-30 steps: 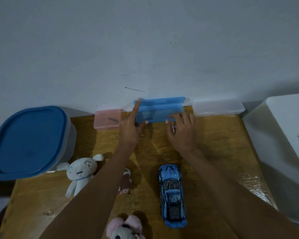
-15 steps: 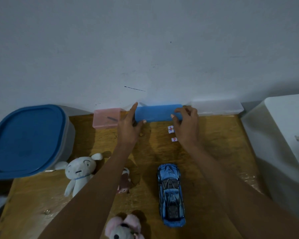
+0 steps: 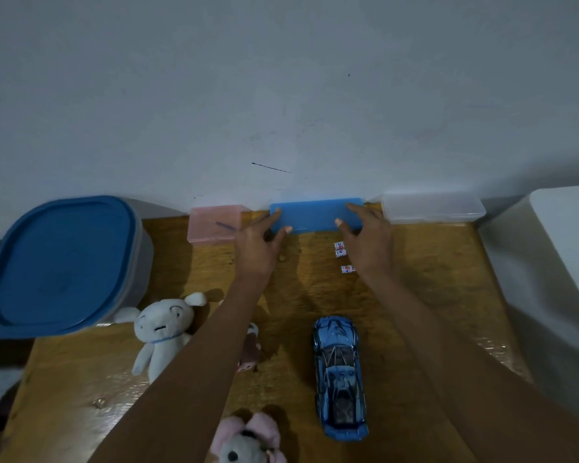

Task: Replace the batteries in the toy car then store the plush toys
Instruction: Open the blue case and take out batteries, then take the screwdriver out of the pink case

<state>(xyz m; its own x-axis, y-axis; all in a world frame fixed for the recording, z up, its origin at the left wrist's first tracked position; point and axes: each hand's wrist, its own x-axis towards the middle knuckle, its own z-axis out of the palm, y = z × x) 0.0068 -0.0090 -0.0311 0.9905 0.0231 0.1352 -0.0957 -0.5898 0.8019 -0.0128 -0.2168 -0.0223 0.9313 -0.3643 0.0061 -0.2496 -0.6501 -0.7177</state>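
Both hands, left (image 3: 259, 243) and right (image 3: 365, 240), open-fingered, are pressing the blue box (image 3: 315, 213) closed; batteries (image 3: 341, 252) are lying beneath the right palm, ready.

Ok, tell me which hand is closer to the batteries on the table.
Right. The right hand sits directly beside the batteries, partly over them, fingers on the blue box. The left hand is farther off to their left, also on the box.

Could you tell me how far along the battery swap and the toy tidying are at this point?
Early. Done: batteries lie out on the table. In hand: left hand and right hand rest on the closed blue case. Left: the toy car sits untouched, plush toys unstored.
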